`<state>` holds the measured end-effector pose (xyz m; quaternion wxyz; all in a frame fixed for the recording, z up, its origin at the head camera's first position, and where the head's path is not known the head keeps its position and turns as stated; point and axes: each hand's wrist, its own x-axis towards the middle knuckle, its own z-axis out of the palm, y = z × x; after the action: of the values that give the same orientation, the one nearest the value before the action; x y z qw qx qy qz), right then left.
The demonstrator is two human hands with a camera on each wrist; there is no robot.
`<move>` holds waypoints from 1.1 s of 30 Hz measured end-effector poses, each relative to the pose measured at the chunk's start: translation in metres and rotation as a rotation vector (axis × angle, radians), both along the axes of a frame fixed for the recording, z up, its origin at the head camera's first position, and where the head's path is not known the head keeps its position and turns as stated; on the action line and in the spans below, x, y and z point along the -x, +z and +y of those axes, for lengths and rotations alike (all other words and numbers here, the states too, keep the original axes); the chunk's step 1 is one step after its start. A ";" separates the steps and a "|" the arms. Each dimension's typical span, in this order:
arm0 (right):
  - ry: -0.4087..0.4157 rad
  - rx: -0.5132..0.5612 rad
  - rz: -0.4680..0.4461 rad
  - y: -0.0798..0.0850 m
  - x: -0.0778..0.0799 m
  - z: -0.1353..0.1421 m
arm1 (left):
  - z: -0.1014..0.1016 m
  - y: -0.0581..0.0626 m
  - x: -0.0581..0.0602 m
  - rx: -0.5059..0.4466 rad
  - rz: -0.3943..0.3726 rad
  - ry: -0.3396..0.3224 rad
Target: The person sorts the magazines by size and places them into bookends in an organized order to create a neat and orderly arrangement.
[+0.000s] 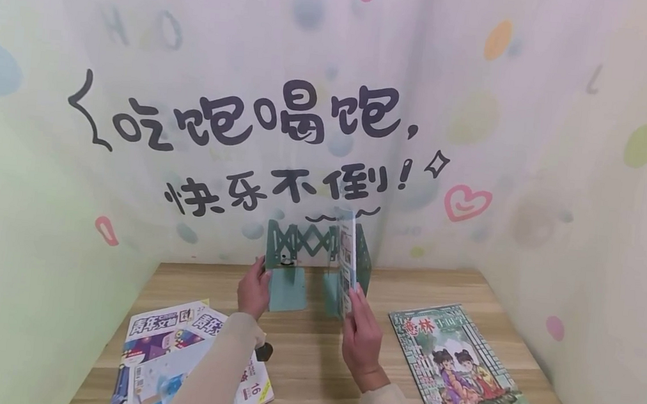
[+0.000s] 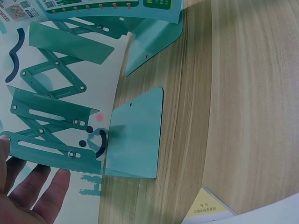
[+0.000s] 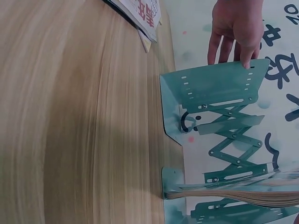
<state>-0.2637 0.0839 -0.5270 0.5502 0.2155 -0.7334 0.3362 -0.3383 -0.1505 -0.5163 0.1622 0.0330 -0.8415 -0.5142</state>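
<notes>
A green expandable bookend with a crisscross lattice stands at the back of the table. My left hand pinches its left end plate, the thumb on the inner side and the fingers outside. With my right hand I hold a magazine upright by its near edge, inside the right part of the bookend. In the right wrist view its page edges show just above a base plate, while most of the right hand is out of that view. Part of its printed cover tops the left wrist view.
Several overlapping magazines lie at the left, partly beneath my left forearm. Another magazine with two cartoon figures lies flat at the right. A white wall covering with printed characters rises right behind the wooden table.
</notes>
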 end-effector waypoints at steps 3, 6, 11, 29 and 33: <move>-0.006 0.003 -0.007 -0.002 0.002 0.000 | 0.000 0.000 -0.001 0.008 0.002 0.001; -0.007 0.001 -0.023 -0.004 0.004 0.000 | 0.000 0.000 -0.002 0.009 0.002 0.004; -0.018 -0.001 -0.033 -0.004 0.007 0.000 | 0.000 0.000 -0.003 0.013 0.000 -0.001; -0.059 0.039 -0.106 -0.021 0.013 0.006 | 0.000 0.002 -0.001 0.003 -0.010 0.004; -0.059 0.055 -0.133 -0.024 0.012 0.007 | -0.001 0.001 -0.001 0.012 0.001 0.011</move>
<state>-0.2756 0.0906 -0.5512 0.5154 0.1557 -0.7650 0.3534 -0.3372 -0.1513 -0.5157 0.1657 0.0366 -0.8443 -0.5083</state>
